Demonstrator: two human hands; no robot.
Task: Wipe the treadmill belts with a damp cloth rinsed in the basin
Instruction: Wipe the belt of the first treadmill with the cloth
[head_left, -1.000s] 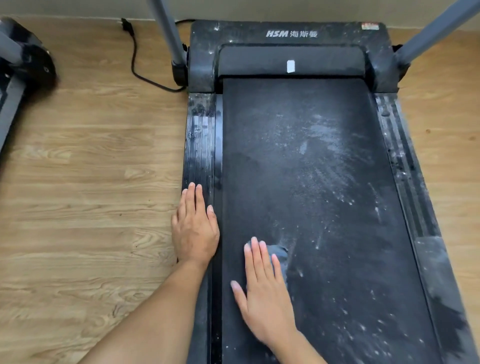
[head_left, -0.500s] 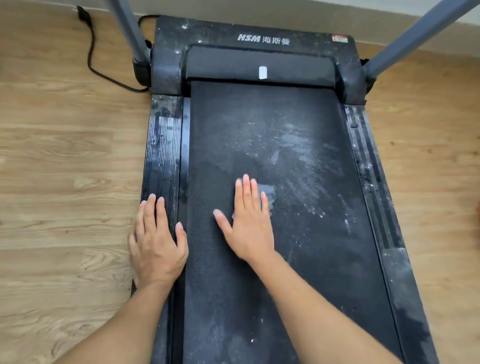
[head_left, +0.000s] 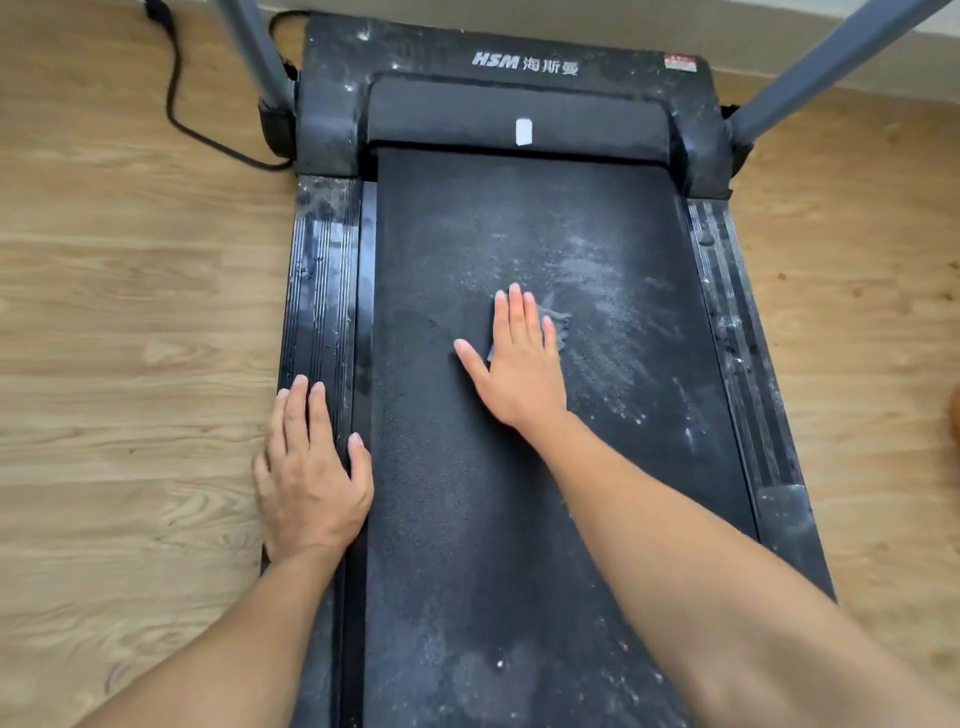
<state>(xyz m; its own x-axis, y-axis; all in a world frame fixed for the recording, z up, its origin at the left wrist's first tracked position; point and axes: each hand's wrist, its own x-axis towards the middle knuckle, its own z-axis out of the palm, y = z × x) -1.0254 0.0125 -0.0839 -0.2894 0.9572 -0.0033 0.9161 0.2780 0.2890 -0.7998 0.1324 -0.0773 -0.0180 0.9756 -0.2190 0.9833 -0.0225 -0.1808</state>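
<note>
Where the right hand (head_left: 519, 364) sits: flat, fingers straight, pressing a crumpled cloth (head_left: 560, 321), grey-blue I think, on the dusty black treadmill belt (head_left: 467, 519).
Left hand (head_left: 309, 478): spread flat on the ribbed black side rail (head_left: 322, 291).

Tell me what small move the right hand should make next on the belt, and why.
Probably slide the small grey-blue cloth forward and rightward across the pale dusty patch. The right hand presses it flat on the black treadmill belt, the dust lies just ahead and right of it, and the left hand braces on the ribbed black side rail.
</note>
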